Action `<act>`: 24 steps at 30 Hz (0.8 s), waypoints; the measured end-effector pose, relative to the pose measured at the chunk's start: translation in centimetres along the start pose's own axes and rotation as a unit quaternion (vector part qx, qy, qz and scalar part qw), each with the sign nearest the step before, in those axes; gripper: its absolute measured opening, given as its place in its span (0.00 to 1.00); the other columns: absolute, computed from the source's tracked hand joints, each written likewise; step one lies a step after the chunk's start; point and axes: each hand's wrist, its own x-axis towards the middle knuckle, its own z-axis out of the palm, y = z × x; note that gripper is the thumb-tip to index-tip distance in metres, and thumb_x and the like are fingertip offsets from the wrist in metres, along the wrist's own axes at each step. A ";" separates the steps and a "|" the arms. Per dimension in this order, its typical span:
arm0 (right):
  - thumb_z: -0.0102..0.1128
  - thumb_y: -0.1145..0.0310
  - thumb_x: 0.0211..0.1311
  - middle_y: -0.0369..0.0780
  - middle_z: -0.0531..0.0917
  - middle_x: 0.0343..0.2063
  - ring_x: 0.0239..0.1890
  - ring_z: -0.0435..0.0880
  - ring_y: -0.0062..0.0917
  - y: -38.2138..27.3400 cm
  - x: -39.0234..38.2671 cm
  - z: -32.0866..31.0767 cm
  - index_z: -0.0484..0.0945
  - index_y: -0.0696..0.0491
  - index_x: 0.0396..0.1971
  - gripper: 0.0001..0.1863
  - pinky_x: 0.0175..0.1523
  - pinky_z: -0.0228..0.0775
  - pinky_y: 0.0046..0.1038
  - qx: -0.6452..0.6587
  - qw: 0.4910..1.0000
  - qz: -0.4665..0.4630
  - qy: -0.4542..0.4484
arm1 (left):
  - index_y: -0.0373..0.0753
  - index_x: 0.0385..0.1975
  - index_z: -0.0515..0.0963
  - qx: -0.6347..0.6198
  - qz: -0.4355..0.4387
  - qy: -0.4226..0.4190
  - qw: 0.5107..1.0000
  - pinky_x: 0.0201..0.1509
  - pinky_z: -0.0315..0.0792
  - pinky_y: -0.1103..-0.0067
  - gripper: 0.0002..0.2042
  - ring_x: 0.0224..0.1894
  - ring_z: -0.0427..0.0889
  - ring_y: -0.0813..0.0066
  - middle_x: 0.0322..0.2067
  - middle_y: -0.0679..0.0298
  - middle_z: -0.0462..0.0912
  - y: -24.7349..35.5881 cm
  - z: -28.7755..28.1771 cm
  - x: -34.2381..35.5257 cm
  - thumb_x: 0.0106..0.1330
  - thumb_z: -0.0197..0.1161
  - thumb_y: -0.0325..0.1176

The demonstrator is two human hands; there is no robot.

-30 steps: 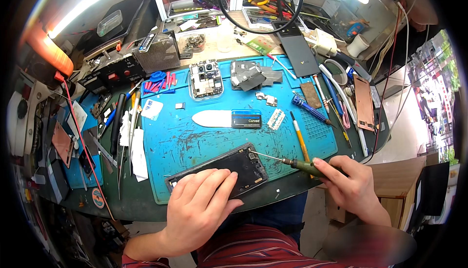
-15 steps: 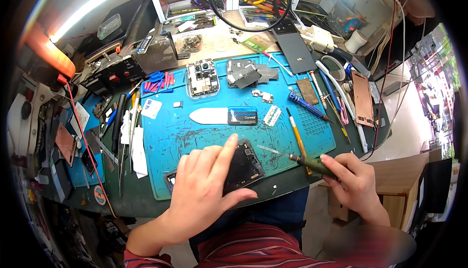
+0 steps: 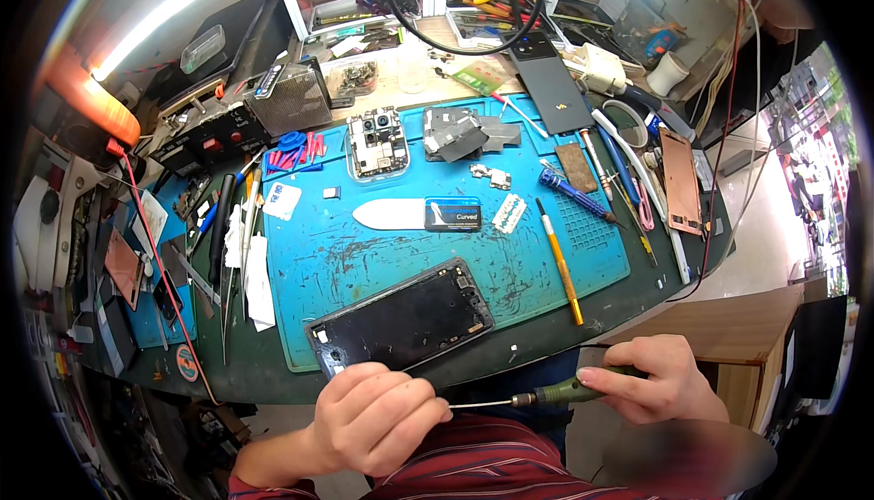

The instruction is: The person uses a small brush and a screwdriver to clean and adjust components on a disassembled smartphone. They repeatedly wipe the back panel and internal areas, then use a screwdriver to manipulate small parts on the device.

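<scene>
My right hand (image 3: 660, 377) grips a green-handled tool (image 3: 566, 392) with a dark collet and a thin metal shaft, held level in front of my body. My left hand (image 3: 378, 416) is closed, its fingers pinched around the far end of that shaft, so the tip is hidden. Just beyond my left hand lies a black phone frame (image 3: 401, 316), its inner side up and slightly turned, at the near edge of the blue work mat (image 3: 309, 272). Its lower left corner is close behind my fingers.
A white pry card (image 3: 391, 215), razor blade (image 3: 509, 214), yellow-handled tool (image 3: 560, 268) and blue screwdriver (image 3: 583, 198) lie on the mat. Farther back are a phone circuit board (image 3: 378, 147) in a clear tray and dark sheets (image 3: 455, 134). Tweezers and paper (image 3: 259, 286) lie left.
My left hand has lifted off the phone frame and come back toward me, closing on the tool's shaft. My right hand has lowered the tool from the mat to before my body.
</scene>
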 end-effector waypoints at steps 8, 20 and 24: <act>0.78 0.76 0.46 0.36 0.83 0.33 0.27 0.84 0.29 0.9 0.7 -0.9 0.90 0.43 0.57 0.32 0.30 0.75 0.30 -0.070 0.993 0.074 0.063 | 0.43 0.31 0.79 -0.066 -0.072 -0.055 0.994 0.34 0.69 0.74 0.08 0.29 0.79 0.70 0.31 0.68 0.82 0.3 -1.3 -0.8 0.64 0.74 0.31; 0.75 0.78 0.52 0.37 0.83 0.36 0.30 0.84 0.29 1.4 2.3 -0.1 0.89 0.41 0.60 0.32 0.32 0.77 0.30 -0.134 0.988 0.074 0.029 | 0.38 0.41 0.87 0.039 -0.105 -0.127 0.986 0.60 0.80 0.66 0.26 0.58 0.88 0.58 0.51 0.58 0.89 -0.2 -0.3 0.7 0.63 0.75 0.59; 0.75 0.78 0.53 0.37 0.83 0.36 0.30 0.84 0.28 1.4 2.2 0.1 0.89 0.41 0.60 0.32 0.32 0.77 0.30 -0.130 0.988 0.076 0.024 | 0.37 0.41 0.86 0.030 -0.118 -0.128 0.984 0.59 0.79 0.64 0.27 0.58 0.88 0.55 0.52 0.57 0.89 -0.4 0.0 0.4 0.62 0.75 0.59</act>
